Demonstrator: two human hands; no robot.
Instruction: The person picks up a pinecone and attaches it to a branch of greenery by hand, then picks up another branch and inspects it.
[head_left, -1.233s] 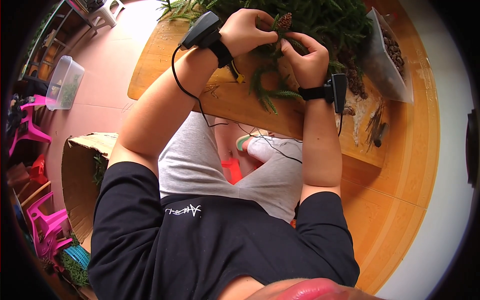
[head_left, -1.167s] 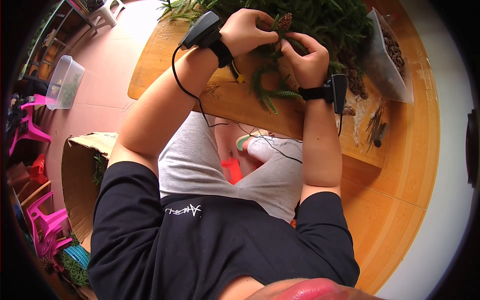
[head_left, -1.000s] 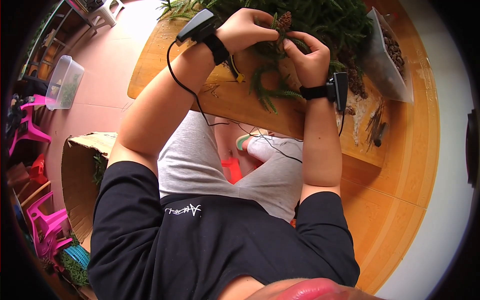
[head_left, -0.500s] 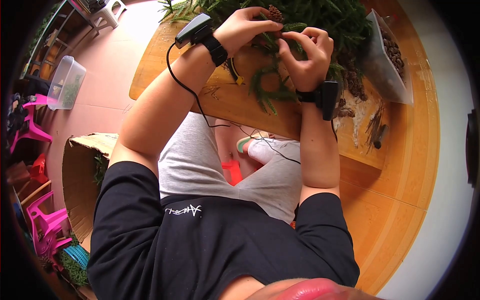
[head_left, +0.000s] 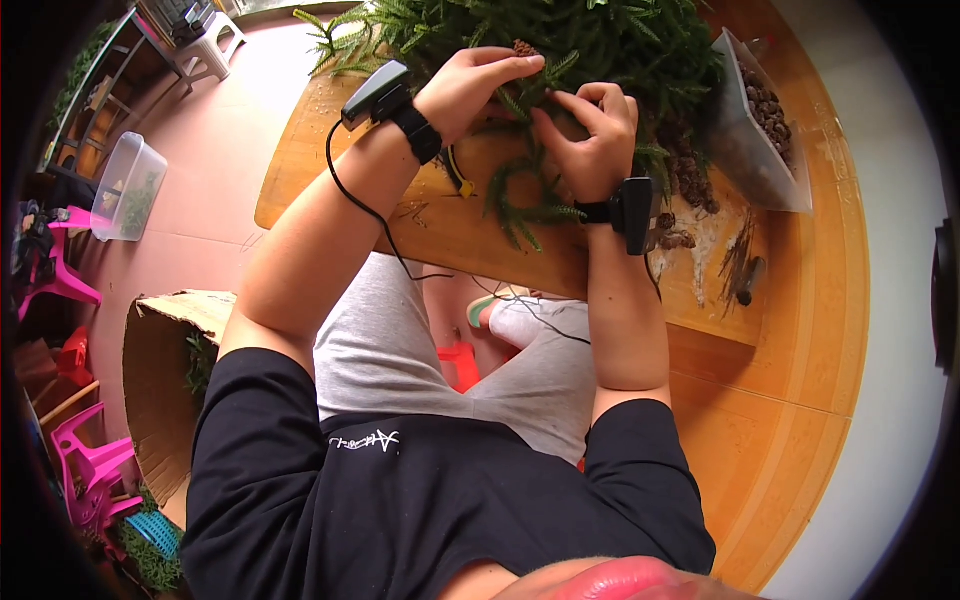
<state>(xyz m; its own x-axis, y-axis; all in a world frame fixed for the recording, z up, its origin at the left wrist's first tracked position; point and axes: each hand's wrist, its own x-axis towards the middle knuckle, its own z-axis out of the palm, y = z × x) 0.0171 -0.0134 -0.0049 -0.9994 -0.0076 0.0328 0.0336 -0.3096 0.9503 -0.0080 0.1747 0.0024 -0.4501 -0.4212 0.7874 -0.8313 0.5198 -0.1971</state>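
Over the near part of the wooden table, my left hand is closed, with a small brown pine cone showing just past its thumb and fingertips. A green artificial pine sprig runs between my two hands. My right hand has thumb and forefinger pinched together at that sprig; whether a thin wire is also in the pinch cannot be seen. Below hangs a curled pine branch over the table edge. A big heap of green pine branches lies right beyond both hands.
To the right stands a clear bin of pine cones. Loose cones and dark wire pieces lie on the wooden table. A cardboard box and a clear plastic tub are on the left. Black cables trail from my wrists.
Everything on the table appears slightly lower and further left as the view shifts. Both hands stay close together at the sprig; the pine cone now shows less above my left thumb.
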